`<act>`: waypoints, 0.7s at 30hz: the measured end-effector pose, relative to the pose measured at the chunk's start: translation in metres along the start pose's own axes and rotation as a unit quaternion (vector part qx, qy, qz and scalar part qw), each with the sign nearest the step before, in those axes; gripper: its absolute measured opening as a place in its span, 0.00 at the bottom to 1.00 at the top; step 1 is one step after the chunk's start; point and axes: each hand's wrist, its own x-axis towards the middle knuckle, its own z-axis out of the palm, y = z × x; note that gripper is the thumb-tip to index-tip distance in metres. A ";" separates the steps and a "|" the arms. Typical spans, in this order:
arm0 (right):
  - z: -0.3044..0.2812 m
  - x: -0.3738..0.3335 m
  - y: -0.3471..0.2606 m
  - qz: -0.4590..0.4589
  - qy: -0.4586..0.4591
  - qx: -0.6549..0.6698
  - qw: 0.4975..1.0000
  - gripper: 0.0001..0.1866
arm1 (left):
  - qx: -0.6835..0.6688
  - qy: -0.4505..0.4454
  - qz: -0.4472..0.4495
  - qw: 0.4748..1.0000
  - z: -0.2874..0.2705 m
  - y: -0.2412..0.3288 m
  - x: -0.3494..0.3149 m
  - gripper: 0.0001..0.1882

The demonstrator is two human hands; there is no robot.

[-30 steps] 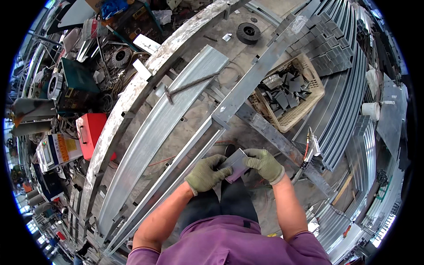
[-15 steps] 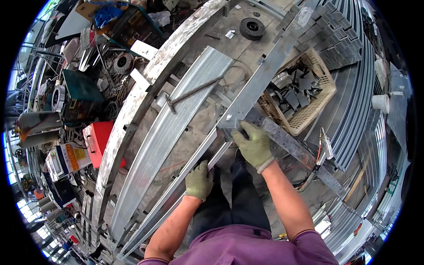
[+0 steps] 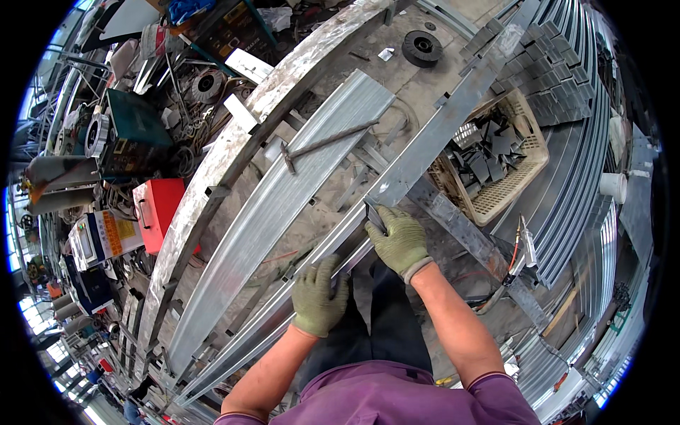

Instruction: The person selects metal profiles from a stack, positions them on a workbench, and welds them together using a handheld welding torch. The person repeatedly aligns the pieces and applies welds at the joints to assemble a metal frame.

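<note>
My right hand (image 3: 398,242), in a green work glove, pinches a small metal plate (image 3: 376,217) at the end of a long galvanized steel channel (image 3: 319,258). The plate stands tilted against the channel end, partly hidden by the fingers. Beyond it a flat steel beam (image 3: 418,159) runs toward the far right. My left hand (image 3: 319,296), gloved too, hovers over the channel's near part, thumb and fingers apart and loosely bent. Left of the channel lies a wide galvanized sheet profile (image 3: 283,205), with a T-shaped steel rod (image 3: 329,142) resting across it.
A cream plastic crate (image 3: 535,159) of small metal plates stands at the right, near stacked steel profiles (image 3: 559,78). A torch-like tool (image 3: 523,244) with a hose lies on a cross beam (image 3: 464,237). At the left are a red box (image 3: 159,212) and a heavy curved-looking beam (image 3: 241,134).
My left hand has lifted off the channel's edge and its fingers have loosened. The plate in my right hand has turned from lying flat to nearly edge-on. The view has shifted slightly.
</note>
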 end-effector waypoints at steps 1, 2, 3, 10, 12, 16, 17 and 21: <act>0.000 -0.001 0.001 -0.001 -0.003 0.000 1.000 0.24 | 0.016 0.021 0.009 1.000 -0.005 -0.001 0.003 0.27; 0.001 -0.001 0.001 -0.004 -0.007 0.000 1.000 0.24 | 0.040 0.008 -0.017 0.999 -0.007 -0.002 0.012 0.30; -0.001 0.000 -0.001 0.003 -0.022 -0.011 1.000 0.24 | 0.043 -0.039 -0.037 0.998 -0.006 -0.007 0.022 0.30; -0.006 0.005 0.000 -0.033 -0.040 -0.072 0.996 0.24 | 0.035 -0.240 -0.112 0.964 0.018 -0.047 0.062 0.29; -0.006 0.006 0.000 -0.029 -0.051 -0.092 0.994 0.24 | 0.077 -0.259 -0.120 0.955 0.006 -0.035 0.065 0.27; -0.003 0.010 -0.009 -0.012 -0.061 -0.104 0.993 0.24 | 0.053 -0.220 -0.123 0.966 0.013 -0.043 0.053 0.27; -0.002 0.011 -0.011 -0.008 -0.057 -0.102 0.993 0.25 | 0.051 -0.223 -0.128 0.965 0.013 -0.044 0.054 0.28; 0.004 0.009 -0.008 0.003 -0.055 -0.095 0.994 0.25 | 0.042 -0.207 -0.111 0.971 0.018 -0.051 0.051 0.30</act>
